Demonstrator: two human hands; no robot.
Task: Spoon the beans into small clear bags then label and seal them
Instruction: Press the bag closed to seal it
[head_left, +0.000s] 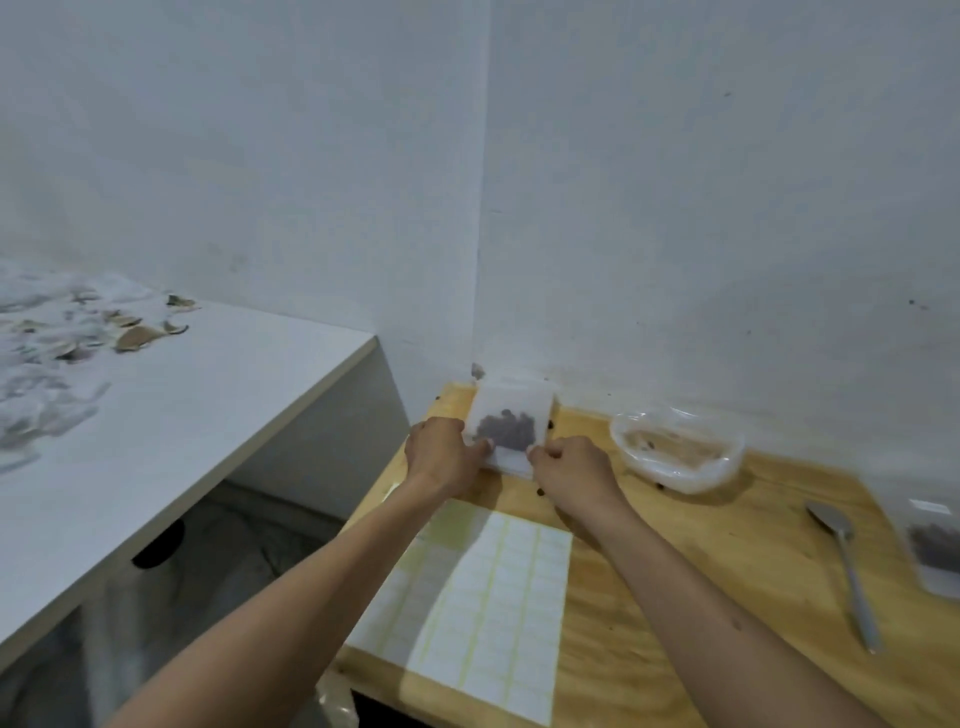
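Note:
A small clear bag (511, 415) with dark beans in it lies at the far corner of the wooden table (727, 561). My left hand (441, 454) pinches its near left edge and my right hand (569, 467) pinches its near right edge. A sheet of white labels (478, 587) lies flat in front of my arms. To the right stands a clear bowl (678, 449) holding only a few beans, lined with plastic. A metal spoon (844, 561) rests on the table, right of the bowl. Another filled bag (932, 545) lies at the right edge.
White walls meet in a corner just behind the bag. A few loose beans (540, 491) lie on the wood near my right hand. A white counter (182, 405) on the left carries scraps and crumpled plastic (47, 364).

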